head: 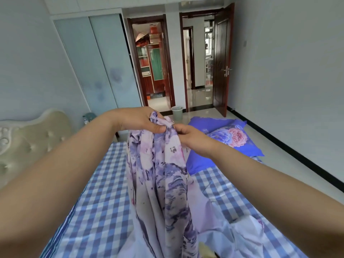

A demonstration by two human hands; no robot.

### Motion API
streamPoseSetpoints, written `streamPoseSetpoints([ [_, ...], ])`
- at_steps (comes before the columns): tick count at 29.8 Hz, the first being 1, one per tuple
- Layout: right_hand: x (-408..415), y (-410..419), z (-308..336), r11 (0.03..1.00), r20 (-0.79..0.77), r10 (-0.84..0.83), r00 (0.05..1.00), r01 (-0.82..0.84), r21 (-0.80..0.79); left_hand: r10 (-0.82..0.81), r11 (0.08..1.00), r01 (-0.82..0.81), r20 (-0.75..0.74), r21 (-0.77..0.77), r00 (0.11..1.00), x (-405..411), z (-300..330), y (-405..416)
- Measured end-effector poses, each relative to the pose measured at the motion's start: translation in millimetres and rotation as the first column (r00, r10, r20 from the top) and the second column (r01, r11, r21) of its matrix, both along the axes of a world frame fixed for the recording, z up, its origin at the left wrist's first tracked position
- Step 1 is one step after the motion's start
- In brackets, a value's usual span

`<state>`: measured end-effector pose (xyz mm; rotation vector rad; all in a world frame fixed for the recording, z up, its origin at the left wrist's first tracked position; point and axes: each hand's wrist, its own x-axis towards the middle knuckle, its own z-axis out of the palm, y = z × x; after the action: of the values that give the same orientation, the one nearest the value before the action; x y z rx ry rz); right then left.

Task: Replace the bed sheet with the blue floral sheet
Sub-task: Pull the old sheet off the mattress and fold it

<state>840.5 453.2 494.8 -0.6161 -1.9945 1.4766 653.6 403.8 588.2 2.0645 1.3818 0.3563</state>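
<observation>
left fingers (158, 128) grip floral sheet (160, 174) | right fingers (178, 128) pinch it | sheet's lower end cut off

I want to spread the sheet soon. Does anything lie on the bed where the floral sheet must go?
Yes. A bright blue pillow with a pink flower print lies on the blue-and-white checked bed cover, at its far right part. Both hands, left hand and right hand, already grip the bunched lilac-blue floral sheet.
</observation>
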Motion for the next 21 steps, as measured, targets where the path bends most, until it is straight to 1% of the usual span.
streamPoseSetpoints([
  [1,-1,-1,-1,1.0,-0.032,-0.026,0.999,0.026,0.012,0.006,1.0,-0.006,-0.006,0.004,1.0,2,-2,-3],
  [2,-2,-1,-3,0.995,-0.058,-0.057,0.997,0.062,0.078,0.026,1.0,-0.025,-0.017,0.015,1.0,3,-4,-5],
  [3,-3,-4,-4,0.972,-0.07,-0.114,0.991,0.126,0.2,0.046,0.999,-0.046,-0.028,0.026,0.999,3,-5,-8],
  [4,-5,-7,-5,0.918,-0.1,-0.187,0.977,0.21,0.336,0.066,0.997,-0.065,-0.033,0.037,0.997,3,-8,-10],
  [5,-7,-10,-6,0.854,-0.144,-0.262,0.954,0.298,0.425,0.077,0.996,-0.075,-0.036,0.046,0.996,2,-9,-12],
  [6,-8,-15,-5,0.818,-0.182,-0.303,0.935,0.353,0.455,0.082,0.995,-0.08,-0.039,0.056,0.996,1,-11,-13],
  [7,-9,-17,-4,0.814,-0.192,-0.326,0.926,0.378,0.44,0.09,0.994,-0.088,-0.042,0.066,0.995,1,-11,-15],
  [8,-9,-21,-2,0.844,-0.193,-0.308,0.932,0.361,0.396,0.108,0.991,-0.104,-0.046,0.081,0.993,0,-12,-16],
  [9,-9,-25,-2,0.894,-0.197,-0.257,0.946,0.31,0.323,0.128,0.987,-0.122,-0.054,0.1,0.99,-1,-14,-16],
  [10,-10,-32,0,0.946,-0.214,-0.188,0.959,0.235,0.222,0.144,0.984,-0.136,-0.063,0.114,0.988,0,-15,-16],
  [11,-10,-37,0,0.978,-0.239,-0.137,0.961,0.169,0.121,0.154,0.982,-0.144,-0.075,0.124,0.985,1,-15,-16],
  [13,-8,-41,-2,0.992,-0.242,-0.102,0.965,0.082,-0.093,0.158,0.982,-0.147,-0.089,0.121,0.983,5,-16,-18],
  [14,-7,-42,-4,0.985,-0.199,-0.087,0.976,0.055,-0.162,0.159,0.983,-0.148,-0.091,0.11,0.983,5,-17,-19],
  [15,-5,-42,-5,0.983,-0.125,-0.064,0.99,0.04,-0.179,0.159,0.983,-0.149,-0.093,0.107,0.983,5,-17,-21],
  [16,-2,-44,-7,0.987,-0.034,-0.036,0.999,0.03,-0.155,0.16,0.982,-0.149,-0.092,0.113,0.983,6,-18,-23],
  [18,8,-50,-10,0.999,0.162,0.012,0.987,-0.004,-0.053,0.195,0.969,-0.178,-0.092,0.173,0.976,2,-17,-24],
  [20,19,-57,-17,0.993,0.327,0.096,0.94,-0.113,0.034,0.283,0.93,-0.245,-0.11,0.273,0.953,-11,-14,-22],
  [21,24,-60,-22,0.98,0.422,0.137,0.896,-0.184,0.073,0.35,0.896,-0.295,-0.117,0.332,0.93,-22,-13,-19],
])
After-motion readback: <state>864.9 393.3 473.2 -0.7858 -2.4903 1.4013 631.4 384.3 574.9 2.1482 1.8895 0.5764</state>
